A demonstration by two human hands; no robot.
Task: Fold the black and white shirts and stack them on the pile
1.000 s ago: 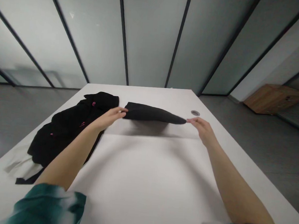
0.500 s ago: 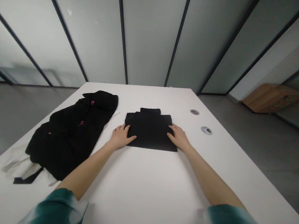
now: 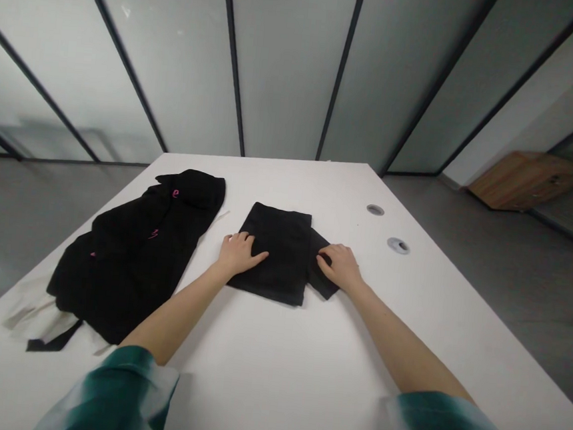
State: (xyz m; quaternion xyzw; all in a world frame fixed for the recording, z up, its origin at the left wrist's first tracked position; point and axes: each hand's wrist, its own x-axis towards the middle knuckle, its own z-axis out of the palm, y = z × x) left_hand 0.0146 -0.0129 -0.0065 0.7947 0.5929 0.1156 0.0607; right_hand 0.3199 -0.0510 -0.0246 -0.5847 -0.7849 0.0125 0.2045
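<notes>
A folded black garment (image 3: 278, 254) lies flat on the white table in front of me. A wide panel forms its left part, and a narrower black piece sticks out from under the right edge at a slant. My left hand (image 3: 239, 254) rests on the garment's left edge, fingers apart and thumb stretched over the cloth. My right hand (image 3: 341, 265) lies over the narrower piece, its fingers bent and a gap showing between thumb and forefinger. What kind of garment it is cannot be made out.
To the left lies a heap of black clothing (image 3: 137, 255) with small pink letters, and white cloth (image 3: 49, 318) shows beneath its near end. Two round grommets (image 3: 398, 245) sit in the right of the white table (image 3: 274, 361). Beyond stand frosted glass panels and a wooden cabinet (image 3: 525, 181).
The folded black garment has turned about a quarter turn clockwise, so its narrow piece now points right instead of away from me. My right hand has moved onto that piece.
</notes>
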